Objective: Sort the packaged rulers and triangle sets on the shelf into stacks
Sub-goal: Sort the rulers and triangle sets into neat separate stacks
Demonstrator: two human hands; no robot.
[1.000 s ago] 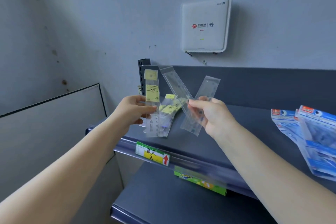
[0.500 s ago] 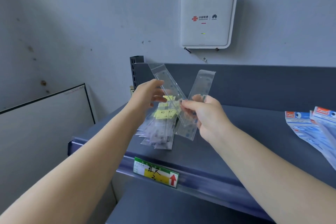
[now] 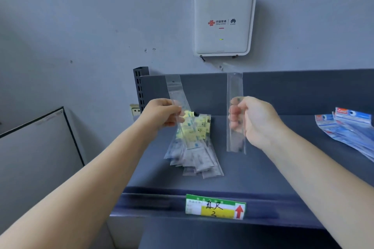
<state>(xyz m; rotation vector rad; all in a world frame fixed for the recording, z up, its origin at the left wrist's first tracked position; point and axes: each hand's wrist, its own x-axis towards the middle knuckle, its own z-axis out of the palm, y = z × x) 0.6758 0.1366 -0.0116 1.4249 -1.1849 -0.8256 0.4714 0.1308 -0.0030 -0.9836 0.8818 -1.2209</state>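
Head view: two hands each hold one packaged ruler above the grey shelf (image 3: 263, 172).

The left hand (image 3: 162, 114) pinches a tilted ruler (image 3: 178, 99) just over the ruler pile (image 3: 194, 147). Bare shelf lies between the pile and the upright ruler (image 3: 234, 87) that the right hand (image 3: 255, 120) grips. The blue packs (image 3: 348, 127) lie well apart at the right edge.
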